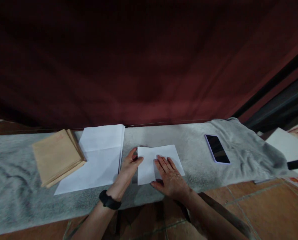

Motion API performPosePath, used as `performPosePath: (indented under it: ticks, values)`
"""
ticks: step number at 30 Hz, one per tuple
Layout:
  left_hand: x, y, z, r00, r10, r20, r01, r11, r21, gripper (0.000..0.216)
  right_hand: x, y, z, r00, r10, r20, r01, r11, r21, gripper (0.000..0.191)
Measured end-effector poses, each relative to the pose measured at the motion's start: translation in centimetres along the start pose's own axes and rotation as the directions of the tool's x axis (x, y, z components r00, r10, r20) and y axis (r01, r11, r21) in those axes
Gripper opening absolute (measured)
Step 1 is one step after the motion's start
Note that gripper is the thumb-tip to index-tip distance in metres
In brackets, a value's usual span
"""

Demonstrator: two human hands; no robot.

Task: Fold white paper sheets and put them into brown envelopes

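While both hands are resting on it, the white sheet (149, 161) is lying flat on the grey cloth (194, 150), directly beneath the right hand and against the fingertips of the left hand. The right hand (170, 178) is lying palm down on the sheet's right half. Its fingers are extended and slightly apart, and it is clamping nothing. Its thumb is lying along the sheet's near edge. The left hand (129, 165) is sitting at the sheet's left edge with its fingers straight and close together. Its fingertips are touching the paper near the far-left corner, and the hand is lying open without gripping. A black wristband (109, 200) is encircling the left wrist.

Just to the left of the left hand, a stack of white paper (99, 156) is lying on the cloth, with its right edge close beside that hand. A crease is running across its top sheet. Further left of the left hand, a tan paper stack (56, 156) is overlapping the white stack's left edge; whether these are envelopes cannot be told.

Well to the right of the right hand, a phone (217, 149) is lying face up on the cloth, its screen showing dark. Beyond the fingertips of both hands, a dark red curtain (149, 66) is hanging behind the covered surface. Below the wrists, a reddish tiled floor (264, 213) is showing.
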State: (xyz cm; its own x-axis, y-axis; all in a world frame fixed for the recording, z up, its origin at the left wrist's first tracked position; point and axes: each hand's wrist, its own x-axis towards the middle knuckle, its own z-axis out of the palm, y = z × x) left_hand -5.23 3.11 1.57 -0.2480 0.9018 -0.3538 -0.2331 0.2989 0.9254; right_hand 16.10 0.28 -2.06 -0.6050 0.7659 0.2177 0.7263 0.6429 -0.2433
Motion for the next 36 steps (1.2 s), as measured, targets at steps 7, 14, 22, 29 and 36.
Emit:
performPosePath:
  ticks: [7, 14, 22, 29, 36]
  values:
    - [0.1, 1.6, 0.5, 0.991, -0.063, 0.115, 0.085, 0.975, -0.203, 0.042, 1.2, 0.0, -2.4, 1.000, 0.001, -0.025, 0.002, 0.991, 0.132, 0.070]
    - [0.2, 1.3, 0.9, 0.989, 0.021, 0.150, 0.022, 0.961, -0.275, 0.047, 3.5, 3.3, -7.1, 0.642, 0.732, -0.230, -0.200, 0.449, 0.871, 0.045]
    - [-0.8, 0.8, 1.5, 0.975, -0.054, 0.216, 0.106, 0.966, -0.237, 0.065, 4.0, 1.5, -5.0, 0.628, 0.743, 0.232, -0.232, -0.106, 0.967, 0.037]
    - [-0.6, 0.3, 0.7, 0.979, -0.082, 0.184, 0.084, 0.996, -0.004, 0.051, 3.2, 3.9, -3.4, 0.584, 0.805, 0.108, -0.269, 0.067, 0.961, 0.055]
    - [-0.7, 0.7, -0.4, 0.973, -0.183, 0.143, 0.195, 0.978, -0.078, 0.073, 1.7, 6.5, -0.9, 0.779, 0.620, -0.094, -0.298, 0.497, 0.815, 0.050]
